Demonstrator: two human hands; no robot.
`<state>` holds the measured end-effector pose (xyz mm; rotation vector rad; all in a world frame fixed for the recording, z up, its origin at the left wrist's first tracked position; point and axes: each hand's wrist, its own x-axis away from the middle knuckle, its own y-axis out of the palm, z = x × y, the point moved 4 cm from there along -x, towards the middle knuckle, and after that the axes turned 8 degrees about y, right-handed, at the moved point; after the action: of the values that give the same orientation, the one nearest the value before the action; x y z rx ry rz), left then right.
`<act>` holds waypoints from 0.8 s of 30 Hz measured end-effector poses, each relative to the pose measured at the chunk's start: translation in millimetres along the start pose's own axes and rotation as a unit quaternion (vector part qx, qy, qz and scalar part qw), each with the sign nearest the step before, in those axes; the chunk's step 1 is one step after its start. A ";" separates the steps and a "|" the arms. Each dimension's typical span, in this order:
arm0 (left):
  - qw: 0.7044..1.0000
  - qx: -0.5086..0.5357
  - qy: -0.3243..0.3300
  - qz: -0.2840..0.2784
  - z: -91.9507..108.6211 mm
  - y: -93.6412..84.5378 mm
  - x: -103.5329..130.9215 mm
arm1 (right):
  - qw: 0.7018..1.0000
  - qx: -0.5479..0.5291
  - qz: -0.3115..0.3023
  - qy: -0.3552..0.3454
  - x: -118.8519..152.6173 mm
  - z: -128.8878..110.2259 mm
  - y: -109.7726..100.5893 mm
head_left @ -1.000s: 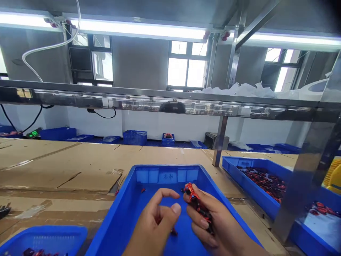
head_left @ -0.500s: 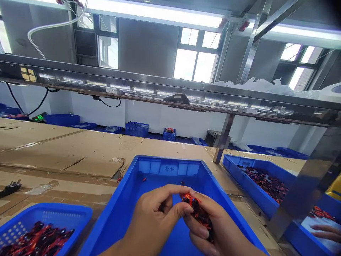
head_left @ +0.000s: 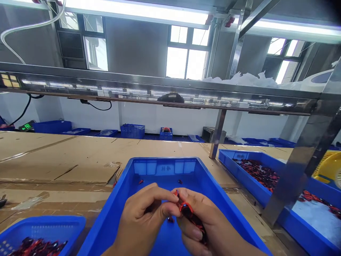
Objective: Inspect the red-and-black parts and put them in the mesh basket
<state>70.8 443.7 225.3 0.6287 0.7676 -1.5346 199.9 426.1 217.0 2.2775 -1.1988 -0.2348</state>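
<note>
Both my hands are close together over a large blue tray (head_left: pixel 125 185). My right hand (head_left: pixel 205 220) is closed around several small red and black parts (head_left: pixel 187 210), shiny and dark with red edges. Thumb and forefinger of my left hand (head_left: pixel 146 217) are pinched at a small red piece (head_left: pixel 176 193) beside the right fingertips; its exact kind is unclear. Below my left thumb a loose red and black part (head_left: pixel 171 219) shows against the tray floor. Two more loose parts, one on the left (head_left: pixel 141 181) and one on the right (head_left: pixel 180 181), lie towards its far end.
At lower left is a blue perforated basket (head_left: pixel 71 227) with red and black parts. A long blue tray (head_left: pixel 226 156) of similar parts stands at right, behind a metal post (head_left: pixel 293 181). Cardboard (head_left: pixel 66 153) covers the table. A metal shelf beam (head_left: pixel 119 83) crosses ahead.
My left fingers have shifted slightly on the parts. A loose part now shows below my left thumb. Another person's hand at far right has left view. The camera view has turned slightly.
</note>
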 end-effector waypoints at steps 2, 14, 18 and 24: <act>1.000 -0.012 -0.001 -0.014 -1.2 0.2 0.3 | 1.000 0.001 -0.002 0.007 -1.3 1.1 0.3; 0.984 -0.068 0.101 -0.133 11.3 9.7 -0.1 | 1.000 -0.013 0.028 0.005 8.7 -12.5 -9.6; 0.984 -0.087 0.112 -0.110 7.5 7.2 0.4 | 1.000 0.000 0.018 0.007 10.3 -16.4 -11.7; 0.993 -0.054 0.084 -0.062 0.1 -1.2 0.4 | 0.999 0.028 -0.005 0.025 7.9 -11.8 -13.6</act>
<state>69.6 443.5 225.2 0.6456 1.0275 -1.5540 218.7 430.5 220.3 2.3246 -1.1823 -0.1480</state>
